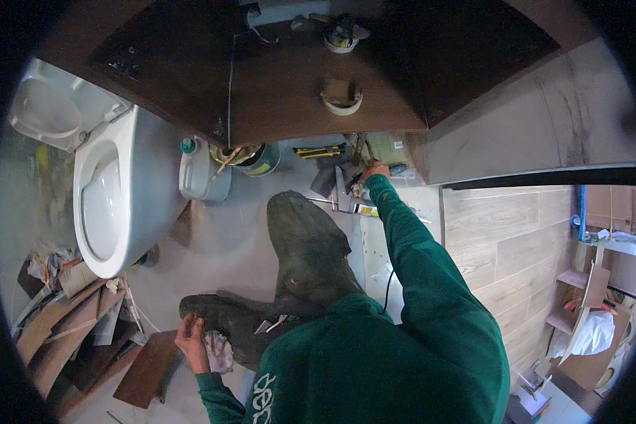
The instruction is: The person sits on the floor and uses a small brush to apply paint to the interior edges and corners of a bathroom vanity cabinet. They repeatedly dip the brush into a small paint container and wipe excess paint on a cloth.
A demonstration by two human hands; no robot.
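My right arm in a green sleeve reaches forward to a cluster of tools at the foot of the dark brown cabinet [318, 116]. There my right hand [377, 169] is closed, its fingertips among the tools; what they grip cannot be made out. Around it lie a yellow-and-black hand tool [319, 151], a flat blade-like tool [340, 182], a crumpled whitish scrap [357, 190] and a sealant tube [366, 210]. My left hand [191, 344] is by my bent knee, fingers loosely bent and apart, with nothing visible in them. A crumpled pale rag [220, 352] is beside its wrist.
At left stands a white toilet [106, 205], with a plastic jug [196, 169] and a bucket [261, 161] to its right. Wood offcuts [74, 332] are piled at lower left. A wall edge [544, 177] bounds the right, with wood-look planks [509, 254] beyond.
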